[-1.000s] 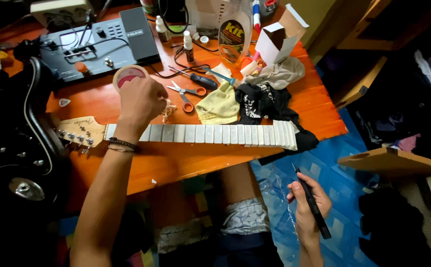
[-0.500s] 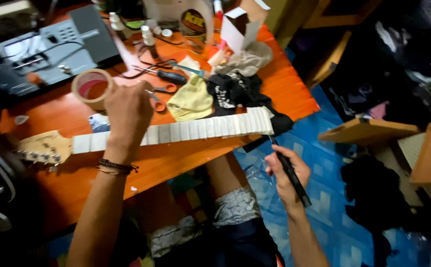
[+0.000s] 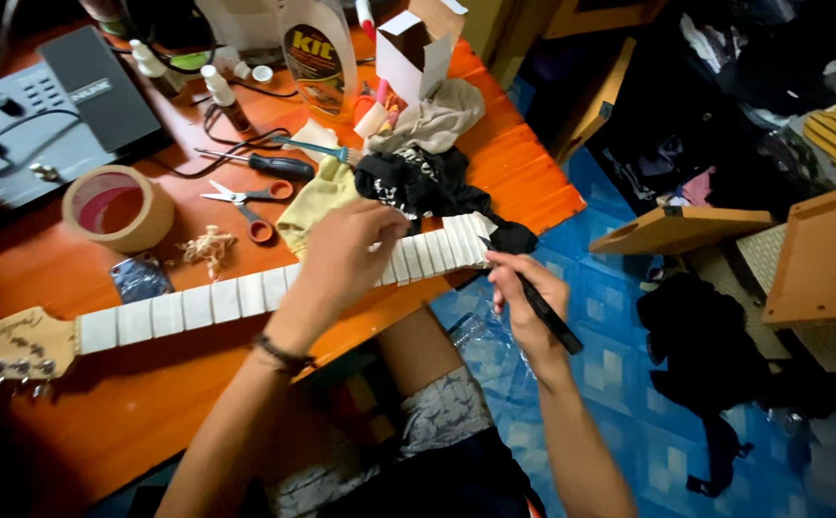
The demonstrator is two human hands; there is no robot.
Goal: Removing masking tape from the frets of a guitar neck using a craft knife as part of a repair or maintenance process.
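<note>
While the left hand (image 3: 341,254) presses flat on the fully taped guitar neck (image 3: 236,297), the right hand (image 3: 523,302) pinches a black pen (image 3: 538,302) at its untouched end frets.

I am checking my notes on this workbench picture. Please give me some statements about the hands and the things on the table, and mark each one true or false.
1. The left hand rests on the guitar neck, whose fretboard is covered with pale tape. True.
2. The right hand holds the scissors. False: it holds a black pen-like tool; the red-handled scissors lie on the orange table.
3. The roll of tape lies beyond the neck, apart from both hands. True.
4. The headstock points to the picture's right. False: it is at the left edge.
5. The screwdriver lies on the floor. False: it lies on the table.
</note>
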